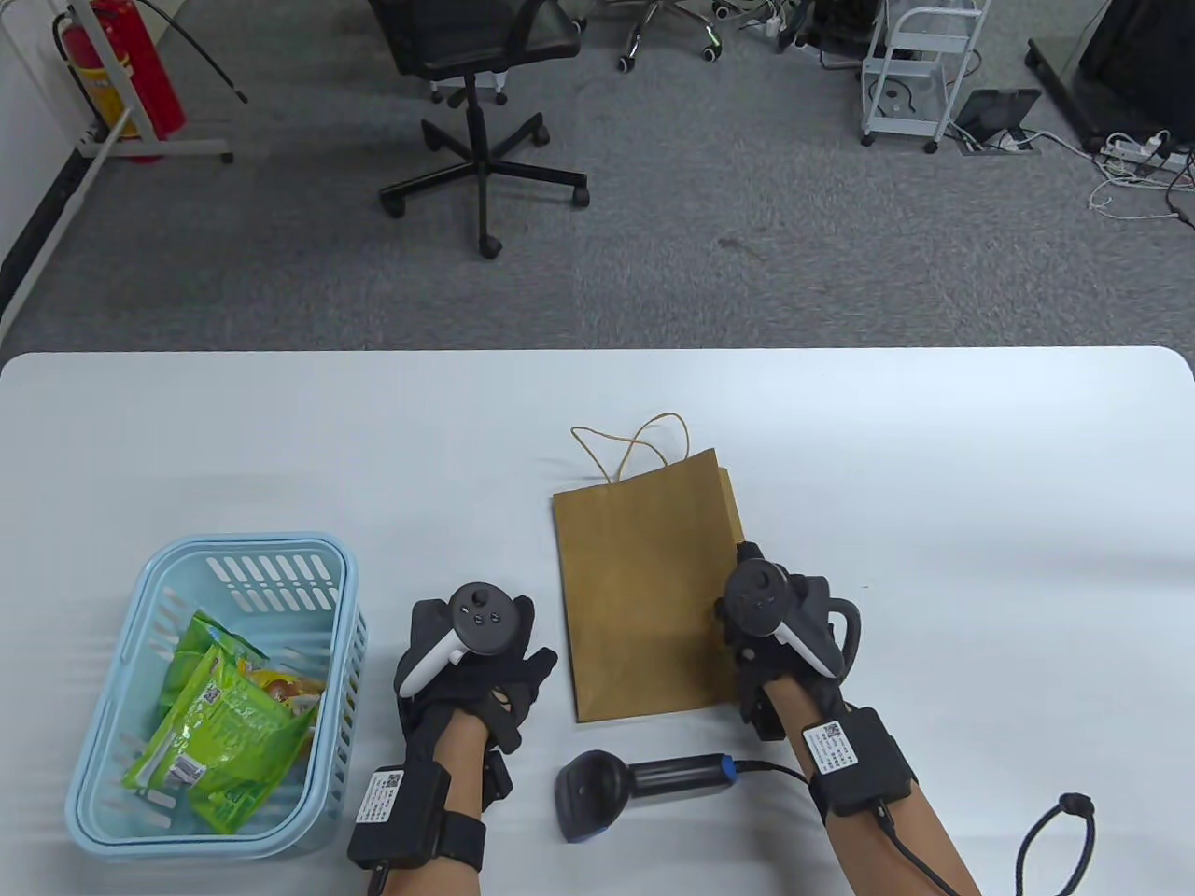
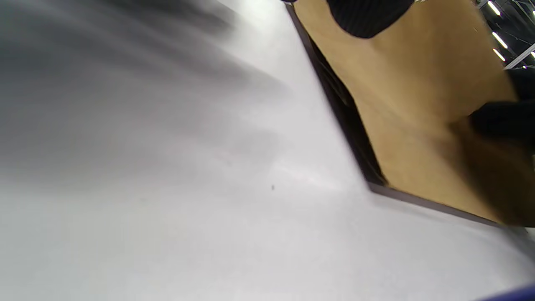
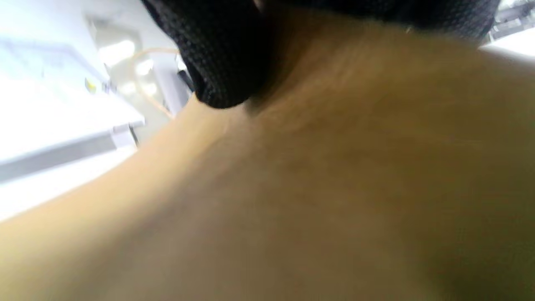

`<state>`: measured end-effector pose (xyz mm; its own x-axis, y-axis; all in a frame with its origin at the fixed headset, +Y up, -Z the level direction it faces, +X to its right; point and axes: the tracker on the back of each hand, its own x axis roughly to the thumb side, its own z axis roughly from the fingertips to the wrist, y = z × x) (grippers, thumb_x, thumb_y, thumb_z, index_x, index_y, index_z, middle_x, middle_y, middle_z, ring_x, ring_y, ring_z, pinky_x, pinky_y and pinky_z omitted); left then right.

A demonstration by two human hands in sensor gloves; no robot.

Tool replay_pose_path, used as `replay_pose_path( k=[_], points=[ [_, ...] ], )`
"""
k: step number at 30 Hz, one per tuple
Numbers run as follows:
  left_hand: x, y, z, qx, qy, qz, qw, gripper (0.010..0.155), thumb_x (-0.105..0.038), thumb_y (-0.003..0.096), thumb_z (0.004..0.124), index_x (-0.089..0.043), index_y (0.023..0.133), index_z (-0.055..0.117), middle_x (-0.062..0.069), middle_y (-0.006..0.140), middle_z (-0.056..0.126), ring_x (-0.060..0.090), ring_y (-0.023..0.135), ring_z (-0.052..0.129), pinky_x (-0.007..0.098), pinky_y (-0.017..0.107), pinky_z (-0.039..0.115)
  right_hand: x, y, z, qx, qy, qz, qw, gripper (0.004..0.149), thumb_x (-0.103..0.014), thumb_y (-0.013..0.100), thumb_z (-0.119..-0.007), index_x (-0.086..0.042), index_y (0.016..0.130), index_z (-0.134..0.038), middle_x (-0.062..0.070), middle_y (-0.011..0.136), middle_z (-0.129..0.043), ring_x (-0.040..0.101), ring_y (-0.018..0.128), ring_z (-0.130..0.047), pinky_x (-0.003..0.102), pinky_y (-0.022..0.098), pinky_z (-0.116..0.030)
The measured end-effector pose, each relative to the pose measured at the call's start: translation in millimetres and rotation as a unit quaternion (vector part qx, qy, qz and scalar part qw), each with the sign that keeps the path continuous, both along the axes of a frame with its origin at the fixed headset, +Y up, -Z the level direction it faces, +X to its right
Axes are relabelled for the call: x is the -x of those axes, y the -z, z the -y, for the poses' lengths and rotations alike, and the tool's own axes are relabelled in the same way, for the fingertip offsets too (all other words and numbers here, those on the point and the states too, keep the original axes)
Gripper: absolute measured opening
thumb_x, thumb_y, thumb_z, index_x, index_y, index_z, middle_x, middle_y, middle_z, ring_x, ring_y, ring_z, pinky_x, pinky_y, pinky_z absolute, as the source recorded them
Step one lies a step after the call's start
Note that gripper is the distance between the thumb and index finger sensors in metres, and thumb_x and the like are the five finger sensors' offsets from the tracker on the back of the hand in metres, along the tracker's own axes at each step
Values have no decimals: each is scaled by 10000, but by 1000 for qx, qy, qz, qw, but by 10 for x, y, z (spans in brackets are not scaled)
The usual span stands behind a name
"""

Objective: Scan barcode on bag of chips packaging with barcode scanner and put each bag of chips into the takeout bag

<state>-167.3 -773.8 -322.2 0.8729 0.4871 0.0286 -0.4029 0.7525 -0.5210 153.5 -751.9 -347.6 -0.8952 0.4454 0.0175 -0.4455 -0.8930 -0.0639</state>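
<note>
Fingers of the right hand (image 1: pixel 780 621) lie on the right edge of the takeout bag (image 1: pixel 644 588); the tracker hides them in the table view, and the right wrist view shows only one gloved fingertip (image 3: pixel 221 62) against brown paper, so whether they pinch the edge or merely press it cannot be told. Fingers of the left hand (image 1: pixel 476 653) appear spread and relaxed, holding nothing, on the table (image 1: pixel 934 485) just left of the bag.

The takeout bag lies flat and folded at the table's centre, handles (image 1: pixel 635 443) pointing away from the person. The bags of chips (image 1: pixel 224 719) sit in the blue basket (image 1: pixel 140 607) at the left, none yet packed. The barcode scanner (image 1: pixel 635 779) lies untouched near the table's front edge, between the two wrists.

Handling judgement: the paper bag is probably light, thin and easily creased. It must be opened before loading; take it at the mouth edges or the handles. The chip bags are probably light, slick and crushable. Grip each by a sealed end seam, barcode panel outward.
</note>
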Motion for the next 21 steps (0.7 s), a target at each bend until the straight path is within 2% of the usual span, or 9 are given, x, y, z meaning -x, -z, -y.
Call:
replay_pose_path(
  k=[1, 3, 5, 9, 13, 18, 21],
  points=[
    [8, 0, -8, -3, -4, -3, 1000, 776, -435, 580, 588, -82, 1181, 246, 291, 1123, 35, 619, 939, -22, 774, 605, 165, -73, -8, -63, -9, 49, 0, 999, 483, -233, 516, -843, -32, 948, -764, 129, 686, -851, 426, 685, -948, 750, 584, -692],
    [21, -1, -22, -12, -17, -10, 1000, 768, -427, 580, 589, -81, 1182, 261, 293, 1130, 60, 624, 947, 11, 775, 610, 181, -196, -36, -156, -16, 120, 0, 993, 449, -236, 532, -814, -48, 938, -778, 135, 704, -842, 425, 707, -938, 741, 587, -694],
    [29, 1, -33, -17, -41, -17, 999, 714, -401, 580, 588, -143, 1190, 321, 279, 1146, 99, 627, 957, 32, 774, 615, 198, -311, -69, -238, -35, 191, -9, 981, 432, -238, 540, -798, -58, 932, -786, 138, 715, -837, 422, 727, -930, 735, 592, -693],
    [39, -1, -89, -34, -158, -39, 986, 705, -411, 577, 553, -166, 1192, 307, 281, 1158, 141, 640, 965, 77, 774, 621, 233, -509, -119, -390, -60, 307, -31, 949, 416, -242, 550, -781, -73, 930, -788, 137, 724, -830, 416, 735, -923, 730, 603, -686],
    [35, -34, -177, -67, -283, -57, 955, 730, -431, 581, 516, -113, 1190, 271, 289, 1169, 189, 652, 976, 122, 775, 624, 269, -622, -143, -462, -71, 358, -63, 929, 411, -251, 558, -771, -87, 934, -787, 131, 734, -826, 409, 745, -921, 727, 615, -679],
    [25, -51, -209, -68, -329, -52, 940, 734, -430, 587, 504, -87, 1188, 260, 293, 1171, 210, 661, 978, 150, 775, 624, 293, -671, -134, -511, -75, 412, -98, 903, 411, -256, 561, -769, -91, 937, -789, 127, 737, -827, 403, 746, -924, 727, 620, -683],
    [15, -58, -220, -68, -375, -49, 923, 753, -455, 592, 503, -72, 1191, 255, 297, 1172, 214, 663, 979, 151, 776, 623, 295, -655, -135, -535, -75, 437, -129, 887, 412, -261, 565, -767, -92, 940, -789, 123, 742, -825, 398, 748, -926, 722, 627, -683]
  ],
)
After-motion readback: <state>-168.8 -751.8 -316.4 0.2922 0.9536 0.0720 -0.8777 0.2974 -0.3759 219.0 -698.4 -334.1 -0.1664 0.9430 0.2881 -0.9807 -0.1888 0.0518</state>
